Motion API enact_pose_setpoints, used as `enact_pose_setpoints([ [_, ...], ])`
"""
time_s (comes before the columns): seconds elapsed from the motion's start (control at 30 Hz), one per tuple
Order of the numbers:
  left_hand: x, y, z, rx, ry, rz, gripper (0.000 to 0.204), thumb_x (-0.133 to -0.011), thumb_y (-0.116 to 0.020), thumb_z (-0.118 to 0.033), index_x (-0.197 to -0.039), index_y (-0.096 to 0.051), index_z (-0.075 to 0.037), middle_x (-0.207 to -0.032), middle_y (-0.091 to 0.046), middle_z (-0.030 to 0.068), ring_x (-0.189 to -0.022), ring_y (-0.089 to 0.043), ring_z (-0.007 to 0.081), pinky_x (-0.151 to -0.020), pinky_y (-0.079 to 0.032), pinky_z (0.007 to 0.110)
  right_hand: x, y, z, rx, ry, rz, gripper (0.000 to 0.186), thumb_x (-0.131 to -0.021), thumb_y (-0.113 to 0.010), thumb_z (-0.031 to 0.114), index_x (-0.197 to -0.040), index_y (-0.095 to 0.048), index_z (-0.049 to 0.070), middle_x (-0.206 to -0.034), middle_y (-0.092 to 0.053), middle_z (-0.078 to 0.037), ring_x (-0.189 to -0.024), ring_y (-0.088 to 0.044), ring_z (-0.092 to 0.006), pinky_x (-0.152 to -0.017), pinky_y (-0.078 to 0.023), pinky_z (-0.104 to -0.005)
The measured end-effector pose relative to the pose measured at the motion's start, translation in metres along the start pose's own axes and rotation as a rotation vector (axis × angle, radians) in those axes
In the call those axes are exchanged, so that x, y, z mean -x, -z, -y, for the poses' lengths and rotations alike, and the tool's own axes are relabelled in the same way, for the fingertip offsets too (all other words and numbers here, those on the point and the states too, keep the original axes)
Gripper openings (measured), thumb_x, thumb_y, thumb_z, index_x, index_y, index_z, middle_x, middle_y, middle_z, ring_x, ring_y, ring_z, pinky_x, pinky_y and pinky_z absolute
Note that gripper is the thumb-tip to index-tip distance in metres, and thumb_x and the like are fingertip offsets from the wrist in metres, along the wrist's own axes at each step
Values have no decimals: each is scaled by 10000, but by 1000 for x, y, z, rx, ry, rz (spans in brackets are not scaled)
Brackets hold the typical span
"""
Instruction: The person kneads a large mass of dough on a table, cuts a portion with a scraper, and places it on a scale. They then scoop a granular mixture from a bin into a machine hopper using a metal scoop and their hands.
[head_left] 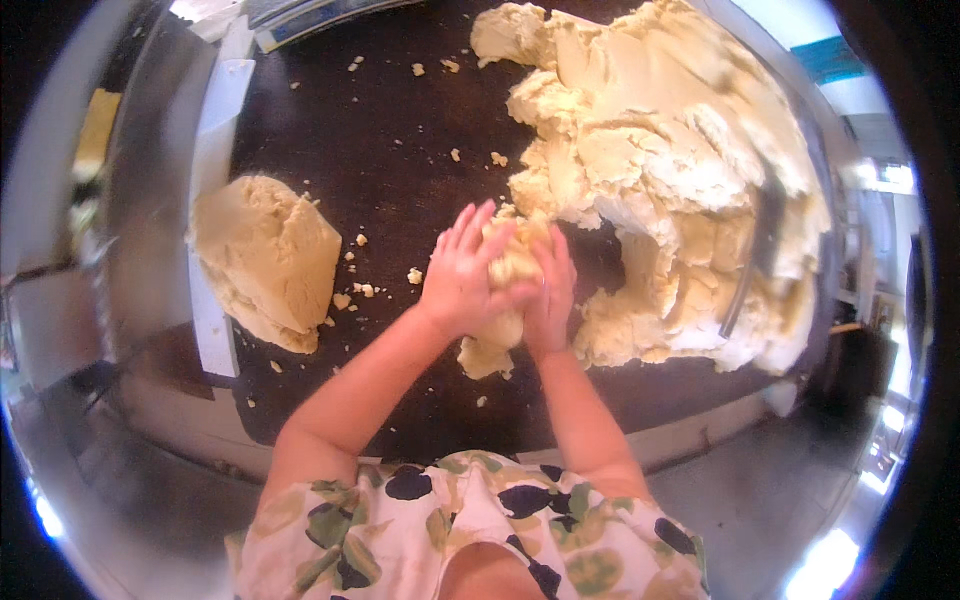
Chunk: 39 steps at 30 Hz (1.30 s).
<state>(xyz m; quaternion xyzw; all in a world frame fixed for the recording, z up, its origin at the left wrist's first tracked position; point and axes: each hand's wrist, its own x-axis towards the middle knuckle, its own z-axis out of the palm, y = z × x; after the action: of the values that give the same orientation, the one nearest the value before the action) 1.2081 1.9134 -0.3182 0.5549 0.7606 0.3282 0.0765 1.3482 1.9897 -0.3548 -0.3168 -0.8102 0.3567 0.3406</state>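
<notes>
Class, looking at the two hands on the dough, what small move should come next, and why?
Probably press both palms inward to gather the dough piece: the left hand and right hand flank it, and an uneven flap juts toward the person on the dark table.

Left hand and right hand cup opposite sides of a lump of pale dough over the dark tabletop; fingers slightly blurred. Large, rough dough mass lies to the right. Smaller dough block sits left, well apart from the hands. Crumbs dot the surface between.
</notes>
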Motion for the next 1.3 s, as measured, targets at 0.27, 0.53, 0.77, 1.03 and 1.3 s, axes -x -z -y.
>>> enact_pose_setpoints([
  [0.27,-66,-6,12,232,291,319,622,-796,-685,-553,-1262,-564,-160,-1333,-506,182,-1242,-470,322,-1045,-402,411,-42,-13,-22,-53,-196,-126,384,-1012,-422,292,-1038,-642,-21,-1164,-619,-191,-1105,-584,-338,-962,-445,-416],
  [0.53,3,45,10,879,230,435,596,-757,-736,-425,-1249,-582,-126,-1290,-523,128,-1241,-461,289,-1018,-409,445,-29,50,19,-616,-470,17,445,-971,-513,347,-1285,-517,32,-1225,-601,-127,-1133,-558,-234,-1022,-406,-379],
  [0.77,61,37,-26,330,-112,130,610,-746,-714,-442,-1245,-609,-109,-1338,-551,123,-1250,-484,319,-1067,-279,491,34,55,51,-157,-147,361,438,-955,-472,419,-1223,-640,115,-1241,-641,-104,-1180,-574,-283,-1029,-357,-460],
  [1.03,121,8,-47,109,-279,-142,317,-765,-661,-424,-1025,-644,-243,-1211,-614,32,-1133,-554,243,-1093,-163,444,109,40,63,-33,-64,1,318,-899,-459,175,-1113,-650,37,-1303,-556,-175,-1277,-462,-343,-1069,-305,-462],
  [1.3,49,-12,-44,115,-140,-162,280,-738,-676,-304,-991,-662,-185,-1092,-626,13,-1072,-545,244,-961,-329,424,50,18,2,-153,-214,-61,336,-976,-441,215,-1064,-652,-30,-1139,-648,-184,-1069,-617,-289,-961,-468,-379],
])
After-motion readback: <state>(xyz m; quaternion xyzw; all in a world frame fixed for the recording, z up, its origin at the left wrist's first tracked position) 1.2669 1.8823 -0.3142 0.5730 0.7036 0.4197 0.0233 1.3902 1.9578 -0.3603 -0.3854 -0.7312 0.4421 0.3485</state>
